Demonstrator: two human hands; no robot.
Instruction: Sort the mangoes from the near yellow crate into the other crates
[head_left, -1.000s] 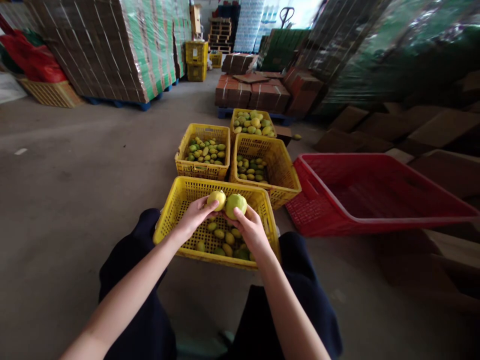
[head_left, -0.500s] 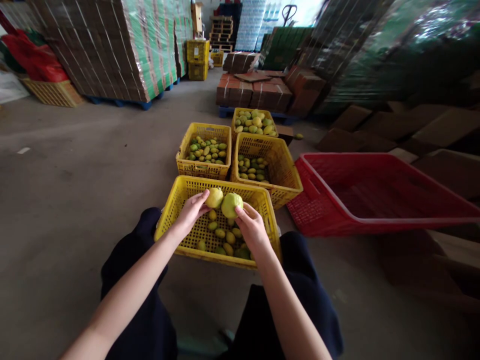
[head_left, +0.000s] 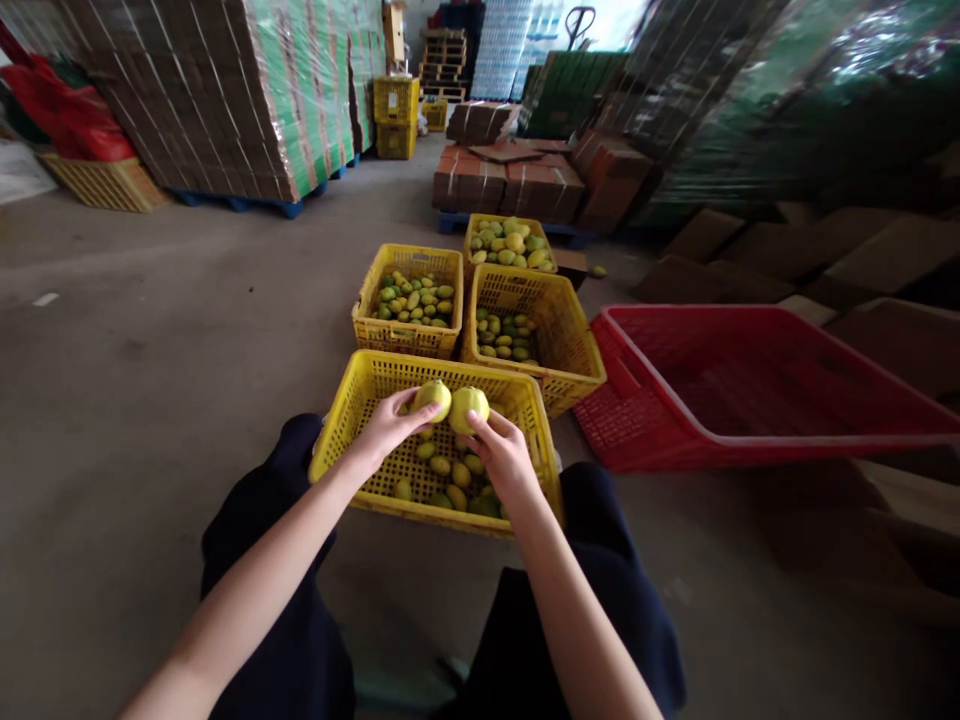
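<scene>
My left hand (head_left: pixel 391 424) grips a round yellow-green fruit (head_left: pixel 436 398) between thumb and fingers. A second such fruit (head_left: pixel 469 409), paler green and slightly ribbed, is in my right hand (head_left: pixel 504 456), thumb on its near side. The two fruits are side by side, almost touching, above a yellow plastic crate (head_left: pixel 431 514) between my knees. Inside that crate several smaller green and yellow fruits (head_left: pixel 460 475) lie toward the right and near side. The exact kind of fruit is unclear.
Beyond stand two yellow crates with small fruits, the left crate (head_left: pixel 406 339) and right crate (head_left: pixel 574 345), and a farther crate (head_left: pixel 471 228) of larger ones. A red basket (head_left: pixel 637 425) is at right. Flattened cartons (head_left: pixel 544 190) and wrapped pallet stacks (head_left: pixel 292 100) stand behind.
Both fruits have been turned in my fingers and shifted slightly right. My left fingers now reach farther around the near side of the left fruit. The crates have not moved.
</scene>
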